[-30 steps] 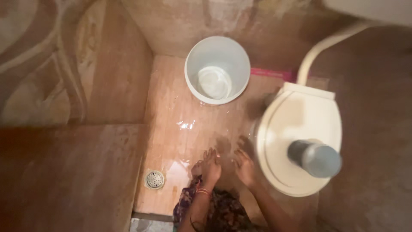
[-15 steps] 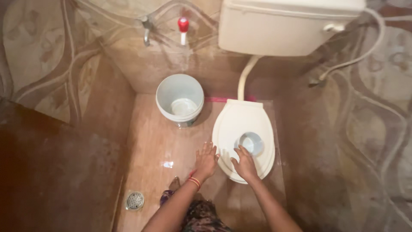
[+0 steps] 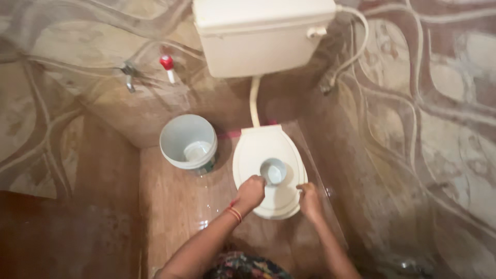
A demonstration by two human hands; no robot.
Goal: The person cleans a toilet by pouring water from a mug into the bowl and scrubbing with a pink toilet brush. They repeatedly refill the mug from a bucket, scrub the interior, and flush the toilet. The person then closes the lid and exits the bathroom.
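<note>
White toilet lid [image 3: 268, 155] lies closed, and on it stands a small pale mug [image 3: 274, 171], upright, mouth up, near the lid's middle, a little toward its front edge. We see our left hand [image 3: 250, 192] clenched at the mug's left side, fist touching it, apparently round the handle; the handle itself is hidden by the fingers. A red and gold bangle sits on that wrist. Our right hand [image 3: 309, 199] is at the lid's front right edge, fingers curled over the rim; we cannot tell whether it grips the rim or only rests there.

White cistern [image 3: 263, 33] is mounted on the back wall above the lid, joined to the bowl by a pale pipe [image 3: 253, 101]. A hose [image 3: 356, 44] loops from the cistern's right end down to the right wall.

White bucket [image 3: 188, 141] stands on the floor just left of the toilet, against the back wall, apart from both hands. Whether it holds water, we cannot tell. Above it on the wall: a metal tap [image 3: 128, 77] and a red-capped tap [image 3: 167, 66].

Floor [image 3: 175, 206] is brown tile, with wet glints near the toilet's left front. Walls carry a swirl pattern.
</note>
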